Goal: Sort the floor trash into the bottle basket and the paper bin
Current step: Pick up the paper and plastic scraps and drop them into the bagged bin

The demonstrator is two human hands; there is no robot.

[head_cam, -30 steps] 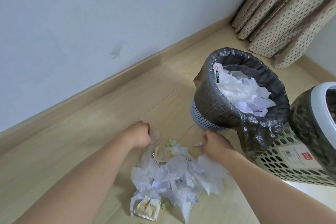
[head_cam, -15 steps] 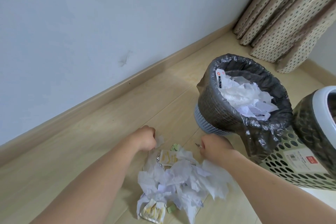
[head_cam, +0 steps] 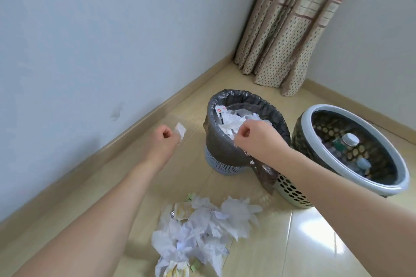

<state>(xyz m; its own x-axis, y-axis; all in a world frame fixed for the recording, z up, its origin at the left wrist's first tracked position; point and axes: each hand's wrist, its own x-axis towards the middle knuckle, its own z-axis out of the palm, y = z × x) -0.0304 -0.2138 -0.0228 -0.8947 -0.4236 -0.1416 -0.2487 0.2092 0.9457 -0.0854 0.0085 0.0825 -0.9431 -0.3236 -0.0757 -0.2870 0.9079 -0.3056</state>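
The paper bin [head_cam: 221, 150], lined with a black bag, stands on the floor holding crumpled white paper. Right of it is the bottle basket [head_cam: 399, 171] with a grey rim and capped bottles [head_cam: 350, 139] inside. My left hand [head_cam: 165, 140] is raised left of the bin and pinches a small white paper scrap [head_cam: 180, 131]. My right hand [head_cam: 253, 136] hovers over the bin's near rim with fingers curled in a pinch; whatever they hold is hidden. A pile of crumpled paper and wrappers [head_cam: 202, 225] lies on the floor below my arms.
A white perforated basket [head_cam: 290, 191] sits under the bottle basket. The wall and its skirting board [head_cam: 144, 119] run along the left. A dotted curtain [head_cam: 290, 36] hangs in the far corner. Bare wooden floor lies left of the pile.
Both hands have lifted off the floor pile toward the paper bin, the left carrying a white scrap. The camera has tilted up, bringing the bottle basket's inside into view.
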